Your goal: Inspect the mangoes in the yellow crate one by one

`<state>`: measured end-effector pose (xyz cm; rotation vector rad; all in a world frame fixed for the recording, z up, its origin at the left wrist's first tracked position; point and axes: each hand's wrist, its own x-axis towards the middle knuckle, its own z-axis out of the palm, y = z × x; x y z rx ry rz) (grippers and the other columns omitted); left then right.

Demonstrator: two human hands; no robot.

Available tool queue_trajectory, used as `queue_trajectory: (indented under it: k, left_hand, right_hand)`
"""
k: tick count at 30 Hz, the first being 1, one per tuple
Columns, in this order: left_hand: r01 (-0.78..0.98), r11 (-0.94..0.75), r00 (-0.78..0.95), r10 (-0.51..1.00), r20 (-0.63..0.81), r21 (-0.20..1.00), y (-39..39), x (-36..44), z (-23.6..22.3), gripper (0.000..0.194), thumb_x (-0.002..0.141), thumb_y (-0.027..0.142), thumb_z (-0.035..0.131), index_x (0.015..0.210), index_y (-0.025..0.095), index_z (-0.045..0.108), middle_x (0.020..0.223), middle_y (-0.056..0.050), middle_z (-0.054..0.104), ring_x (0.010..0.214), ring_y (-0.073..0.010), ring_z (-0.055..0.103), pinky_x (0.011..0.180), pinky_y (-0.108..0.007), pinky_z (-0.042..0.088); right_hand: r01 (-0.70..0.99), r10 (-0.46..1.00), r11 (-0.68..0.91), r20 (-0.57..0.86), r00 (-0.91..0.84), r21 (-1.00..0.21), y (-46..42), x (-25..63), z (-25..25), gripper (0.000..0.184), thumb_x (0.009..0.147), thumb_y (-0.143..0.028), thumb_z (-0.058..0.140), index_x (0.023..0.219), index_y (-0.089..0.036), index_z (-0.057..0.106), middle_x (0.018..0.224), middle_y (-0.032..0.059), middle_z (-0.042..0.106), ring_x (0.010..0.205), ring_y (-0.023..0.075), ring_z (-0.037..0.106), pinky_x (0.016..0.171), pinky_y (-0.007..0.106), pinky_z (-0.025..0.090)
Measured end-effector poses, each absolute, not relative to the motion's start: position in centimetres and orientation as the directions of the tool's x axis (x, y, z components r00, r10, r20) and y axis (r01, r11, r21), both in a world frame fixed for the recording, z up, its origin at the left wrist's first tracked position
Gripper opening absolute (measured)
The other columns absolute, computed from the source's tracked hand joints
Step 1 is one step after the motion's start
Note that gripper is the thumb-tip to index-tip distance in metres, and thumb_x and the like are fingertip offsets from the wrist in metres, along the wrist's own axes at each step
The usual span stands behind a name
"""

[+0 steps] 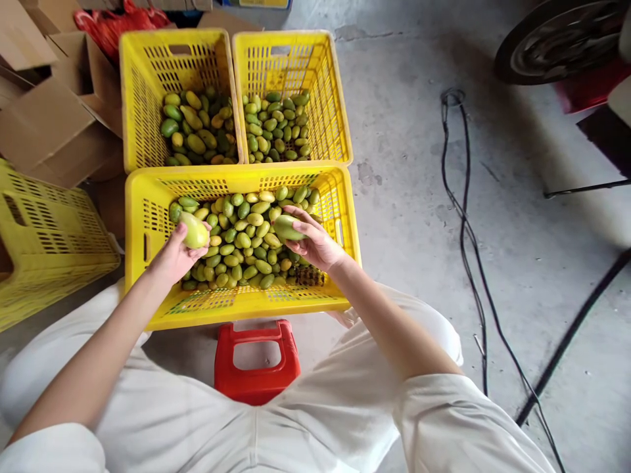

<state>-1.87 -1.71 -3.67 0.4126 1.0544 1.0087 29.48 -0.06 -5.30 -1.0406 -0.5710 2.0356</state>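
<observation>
My left hand [181,246] is closed around a pale yellow-green mango [194,231], above the left side of the near yellow crate [236,307]. On the right, my right hand [315,240] grips a greener mango [288,228] with thumb and fingers, over the crate's right half. Beneath both hands, many small green and yellowish mangoes [241,241] cover the crate's floor. Behind it stand two more yellow crates side by side. The back left crate [142,98] holds larger mangoes [196,143]; the back right crate [329,98] holds smaller green ones [276,125].
A red plastic stool [256,387] sits between my legs, against the near crate. Another yellow crate [59,243] lies at the left, below cardboard boxes [44,125] and a red plastic bag [118,23]. Black cables [463,217] run along the concrete floor, near a wheel [557,46].
</observation>
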Motion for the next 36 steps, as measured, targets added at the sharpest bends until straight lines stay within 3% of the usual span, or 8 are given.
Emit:
queue_trajectory:
  k: [3, 7, 13, 18, 22, 26, 30, 36]
  left_hand:
    - [-0.505, 0.514, 0.095, 0.832, -0.547, 0.694, -1.2, -1.7, -3.1, 0.044, 0.085, 0.056, 0.085, 0.073, 0.018, 0.068, 0.062, 0.000, 0.052, 0.050, -0.0087, 0.045, 0.043, -0.021, 0.040]
    - [-0.513, 0.588, 0.052, 0.748, -0.661, 0.625, -1.2, -1.3, -2.7, 0.026, 0.090, 0.042, 0.079, 0.085, 0.018, 0.069, 0.078, -0.006, 0.065, 0.060, -0.0139, 0.060, 0.048, -0.021, 0.050]
    - [-0.531, 0.577, 0.148, 0.784, -0.603, 0.621, -1.9, -0.9, -2.7, 0.032, 0.074, 0.021, 0.089, 0.099, 0.021, 0.071, 0.093, -0.005, 0.071, 0.072, -0.0152, 0.067, 0.044, -0.015, 0.041]
    - [-0.566, 0.615, 0.180, 0.742, -0.646, 0.549, -1.7, -1.2, -2.4, 0.022, 0.093, 0.034, 0.073, 0.109, 0.018, 0.075, 0.100, -0.010, 0.075, 0.087, -0.0230, 0.074, 0.066, -0.028, 0.062]
    - [-0.544, 0.630, 0.191, 0.736, -0.650, 0.553, -1.9, -1.3, -2.8, 0.024, 0.095, 0.027, 0.077, 0.116, 0.016, 0.075, 0.103, -0.012, 0.077, 0.085, -0.0218, 0.074, 0.065, -0.027, 0.060]
    - [-0.514, 0.591, 0.198, 0.787, -0.584, 0.622, -2.1, -1.4, -3.2, 0.033, 0.076, 0.021, 0.094, 0.100, 0.019, 0.071, 0.091, -0.007, 0.075, 0.068, -0.0158, 0.067, 0.053, -0.021, 0.051]
    - [-0.475, 0.601, 0.225, 0.789, -0.572, 0.642, -1.9, -1.5, -2.7, 0.030, 0.066, 0.014, 0.090, 0.084, 0.019, 0.067, 0.065, 0.002, 0.059, 0.051, -0.0096, 0.052, 0.041, -0.017, 0.035]
    - [-0.485, 0.607, 0.143, 0.765, -0.628, 0.629, -1.8, -1.0, -2.4, 0.031, 0.062, 0.012, 0.090, 0.080, 0.016, 0.066, 0.078, -0.003, 0.065, 0.062, -0.0107, 0.062, 0.048, -0.016, 0.046]
  right_hand:
    - [-0.424, 0.797, -0.603, -0.504, -0.332, -0.676, 0.3, 29.8, -5.9, 0.056, 0.075, -0.062, 0.093, 0.104, -0.028, 0.061, 0.079, -0.0026, 0.071, 0.050, 0.0089, 0.045, 0.041, 0.020, 0.028]
    - [-0.390, 0.752, -0.659, -0.564, -0.342, -0.643, 0.7, 30.6, -6.8, 0.058, 0.081, -0.080, 0.080, 0.087, -0.027, 0.059, 0.068, 0.0011, 0.064, 0.055, 0.0155, 0.056, 0.042, 0.025, 0.040]
    - [-0.400, 0.683, -0.730, -0.603, -0.411, -0.554, 0.6, 30.9, -7.3, 0.047, 0.068, -0.055, 0.090, 0.085, -0.026, 0.058, 0.079, 0.0041, 0.072, 0.070, 0.0216, 0.069, 0.057, 0.033, 0.058]
    - [-0.313, 0.625, -0.780, -0.644, -0.442, -0.542, 0.5, 30.7, -7.3, 0.051, 0.082, -0.063, 0.086, 0.103, -0.028, 0.056, 0.077, -0.0002, 0.071, 0.065, 0.0219, 0.068, 0.057, 0.033, 0.054]
    - [-0.346, 0.605, -0.796, -0.635, -0.480, -0.497, 0.2, 30.5, -6.6, 0.050, 0.081, -0.054, 0.088, 0.108, -0.029, 0.055, 0.091, 0.0008, 0.077, 0.084, 0.0272, 0.078, 0.077, 0.042, 0.064]
    - [-0.380, 0.622, -0.781, -0.565, -0.542, -0.496, -0.1, 30.1, -6.0, 0.052, 0.071, -0.030, 0.091, 0.113, -0.029, 0.061, 0.105, -0.0002, 0.081, 0.091, 0.0249, 0.081, 0.081, 0.041, 0.068]
    - [-0.349, 0.655, -0.744, -0.516, -0.553, -0.570, -0.1, 29.9, -6.2, 0.049, 0.078, -0.048, 0.095, 0.109, -0.024, 0.068, 0.090, 0.0015, 0.078, 0.071, 0.0186, 0.073, 0.054, 0.027, 0.058]
    - [-0.423, 0.697, -0.716, -0.530, -0.483, -0.556, -0.1, 30.0, -6.6, 0.043, 0.073, -0.036, 0.098, 0.093, -0.023, 0.063, 0.087, 0.0002, 0.076, 0.076, 0.0169, 0.071, 0.067, 0.029, 0.065]
